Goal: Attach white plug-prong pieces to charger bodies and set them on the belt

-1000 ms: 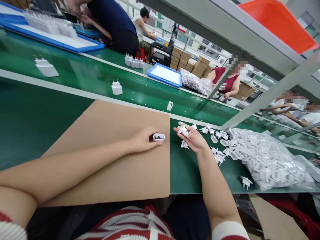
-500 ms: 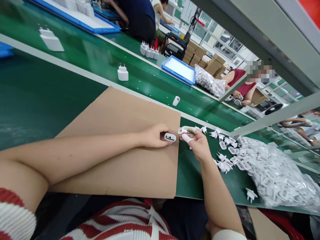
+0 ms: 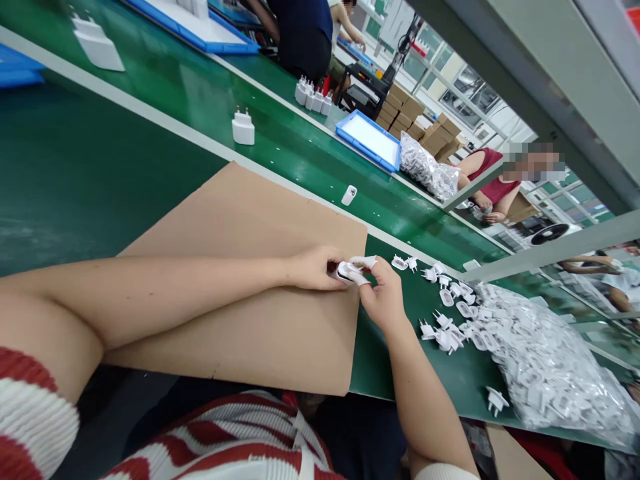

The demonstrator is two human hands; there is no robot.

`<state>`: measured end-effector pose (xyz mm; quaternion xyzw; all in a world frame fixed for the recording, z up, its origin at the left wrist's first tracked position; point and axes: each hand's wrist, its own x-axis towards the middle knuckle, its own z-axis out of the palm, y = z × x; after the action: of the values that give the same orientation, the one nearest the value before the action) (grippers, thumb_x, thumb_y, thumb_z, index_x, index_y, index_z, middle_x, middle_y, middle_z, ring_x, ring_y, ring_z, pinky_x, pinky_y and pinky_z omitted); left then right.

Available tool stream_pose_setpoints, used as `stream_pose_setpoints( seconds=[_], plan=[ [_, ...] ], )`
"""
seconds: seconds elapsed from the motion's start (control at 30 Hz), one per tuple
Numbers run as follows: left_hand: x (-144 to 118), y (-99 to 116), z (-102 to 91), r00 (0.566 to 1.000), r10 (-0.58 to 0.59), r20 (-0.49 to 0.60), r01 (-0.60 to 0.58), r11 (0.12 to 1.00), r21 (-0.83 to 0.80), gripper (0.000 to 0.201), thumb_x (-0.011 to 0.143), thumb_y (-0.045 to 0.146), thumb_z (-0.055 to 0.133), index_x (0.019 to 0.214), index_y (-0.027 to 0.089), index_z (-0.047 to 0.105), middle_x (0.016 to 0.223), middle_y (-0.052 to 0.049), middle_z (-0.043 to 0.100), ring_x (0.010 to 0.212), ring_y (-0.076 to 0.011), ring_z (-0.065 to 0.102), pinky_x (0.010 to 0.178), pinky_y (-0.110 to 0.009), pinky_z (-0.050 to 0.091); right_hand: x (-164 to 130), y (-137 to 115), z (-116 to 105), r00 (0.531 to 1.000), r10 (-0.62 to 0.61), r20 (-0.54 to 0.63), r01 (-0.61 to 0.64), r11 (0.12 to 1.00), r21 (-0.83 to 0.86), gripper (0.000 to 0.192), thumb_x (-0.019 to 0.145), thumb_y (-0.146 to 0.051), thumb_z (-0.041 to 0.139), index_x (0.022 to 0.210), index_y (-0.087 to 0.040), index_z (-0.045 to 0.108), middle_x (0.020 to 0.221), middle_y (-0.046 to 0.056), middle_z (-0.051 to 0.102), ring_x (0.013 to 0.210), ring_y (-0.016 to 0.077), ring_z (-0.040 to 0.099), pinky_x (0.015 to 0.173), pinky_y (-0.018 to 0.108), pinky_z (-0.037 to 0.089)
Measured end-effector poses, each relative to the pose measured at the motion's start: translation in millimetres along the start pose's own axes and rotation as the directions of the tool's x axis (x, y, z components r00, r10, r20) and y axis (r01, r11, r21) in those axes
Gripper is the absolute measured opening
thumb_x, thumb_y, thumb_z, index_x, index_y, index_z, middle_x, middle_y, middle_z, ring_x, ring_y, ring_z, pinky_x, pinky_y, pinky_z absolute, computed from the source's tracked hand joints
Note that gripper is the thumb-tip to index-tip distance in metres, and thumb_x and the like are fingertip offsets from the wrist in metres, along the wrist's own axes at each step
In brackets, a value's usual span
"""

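Note:
Over the right part of a cardboard sheet (image 3: 240,333), my left hand (image 3: 315,268) is closed around a white charger housing (image 3: 343,271), its end facing right. My right hand (image 3: 381,287), with white covers on thumb and finger, pinches a white plug cap at that end. The cap meets the housing; whether it is seated I cannot tell, as the fingers hide most of it. Several loose plug caps (image 3: 447,333) with two pins lie on the green bench right of my right hand.
A clear bag of plug caps (image 3: 555,367) lies at the right. On the green belt beyond the pale rail are an open housing (image 3: 349,195) and plugged chargers (image 3: 243,127). A blue tray (image 3: 370,141) stands farther back. A slanted metal post (image 3: 550,250) crosses at right; co-workers sit beyond.
My right hand has moved left and brought the plug cap against the open end of the housing in my left hand. The view has shifted slightly.

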<state>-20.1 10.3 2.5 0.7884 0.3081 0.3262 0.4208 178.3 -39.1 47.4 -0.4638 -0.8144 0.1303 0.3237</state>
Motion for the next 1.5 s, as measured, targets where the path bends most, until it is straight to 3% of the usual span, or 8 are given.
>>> stream_pose_setpoints(
  seconds=[0.37,0.6,0.87,1.0,1.07,1.13,1.23,1.5],
  plan=[
    [1,-7,2.5,1.0,-0.012,-0.015,0.012,1.0,-0.002,0.025,0.076,0.043,0.078,0.078,0.018,0.071,0.076,-0.002,0.063,0.07,-0.018,0.059,0.063,-0.029,0.044,-2,1,1,0.999,-0.036,0.04,0.043,0.978,-0.206,0.031,0.082,-0.007,0.054,0.099,-0.025,0.073,0.096,0.008,0.069,0.096,0.0263,0.064,0.083,0.038,0.054],
    [0,-4,2.5,1.0,-0.027,-0.009,0.026,0.998,-0.056,0.025,0.076,0.043,0.077,0.079,0.018,0.071,0.079,-0.002,0.067,0.073,-0.0187,0.062,0.065,-0.029,0.046,12,-11,-5,0.991,0.05,0.122,-0.003,0.935,-0.353,0.027,0.072,-0.004,0.054,0.081,-0.024,0.07,0.08,0.005,0.064,0.078,0.0233,0.061,0.065,0.031,0.045],
    [-2,-1,7.0,1.0,-0.009,-0.024,0.012,0.995,0.096,0.028,0.08,0.046,0.075,0.083,0.019,0.07,0.082,-0.004,0.069,0.076,-0.0215,0.064,0.069,-0.031,0.047,0,0,6,0.984,0.177,-0.001,-0.177,0.983,-0.037,0.036,0.081,-0.018,0.065,0.114,-0.027,0.076,0.096,0.003,0.074,0.087,0.0224,0.069,0.081,0.035,0.054],
    [31,-3,-8.2,0.998,-0.068,-0.016,0.069,0.985,0.156,0.031,0.077,0.039,0.077,0.101,0.019,0.073,0.092,-0.005,0.074,0.08,-0.0236,0.068,0.071,-0.03,0.051,2,34,-5,0.975,0.213,-0.069,-0.197,0.963,0.184,0.064,0.088,-0.04,0.069,0.15,-0.026,0.054,0.125,0.009,0.072,0.113,0.0258,0.067,0.102,0.043,0.052],
    [60,-10,-21.4,0.985,-0.082,-0.149,0.121,0.952,0.281,0.033,0.078,0.034,0.075,0.107,0.019,0.072,0.101,-0.006,0.075,0.09,-0.0262,0.069,0.078,-0.032,0.053,4,57,-18,0.955,0.242,-0.174,-0.254,0.966,-0.051,0.062,0.09,-0.04,0.067,0.148,-0.021,0.056,0.142,0.016,0.063,0.132,0.0326,0.056,0.111,0.051,0.045],
    [90,-20,-35.4,0.952,-0.12,-0.282,0.232,0.883,0.408,0.034,0.081,0.032,0.073,0.113,0.019,0.071,0.113,-0.008,0.074,0.101,-0.029,0.069,0.084,-0.033,0.053,5,79,-29,0.922,0.332,-0.201,-0.382,0.867,-0.32,0.053,0.09,-0.026,0.06,0.142,-0.015,0.061,0.149,0.02,0.056,0.142,0.0378,0.046,0.117,0.056,0.037],
    [129,-39,-53.3,0.903,-0.175,-0.392,0.362,0.802,0.476,0.034,0.086,0.028,0.07,0.119,0.019,0.069,0.122,-0.012,0.072,0.114,-0.0318,0.065,0.092,-0.035,0.053,2,105,-37,0.863,0.488,-0.131,-0.478,0.704,-0.525,0.05,0.086,-0.008,0.051,0.133,-0.012,0.068,0.138,0.021,0.064,0.142,0.0383,0.045,0.116,0.052,0.037],
    [157,-65,-67.0,0.865,-0.164,-0.473,0.432,0.724,0.537,0.061,0.085,0.038,0.074,0.138,0.012,0.058,0.133,-0.021,0.065,0.128,-0.037,0.057,0.111,-0.046,0.045,-2,112,-41,0.897,0.407,-0.171,-0.433,0.732,-0.526,0.039,0.08,-0.008,0.052,0.109,-0.014,0.077,0.109,0.017,0.071,0.114,0.0364,0.057,0.099,0.047,0.045]
  ],
)
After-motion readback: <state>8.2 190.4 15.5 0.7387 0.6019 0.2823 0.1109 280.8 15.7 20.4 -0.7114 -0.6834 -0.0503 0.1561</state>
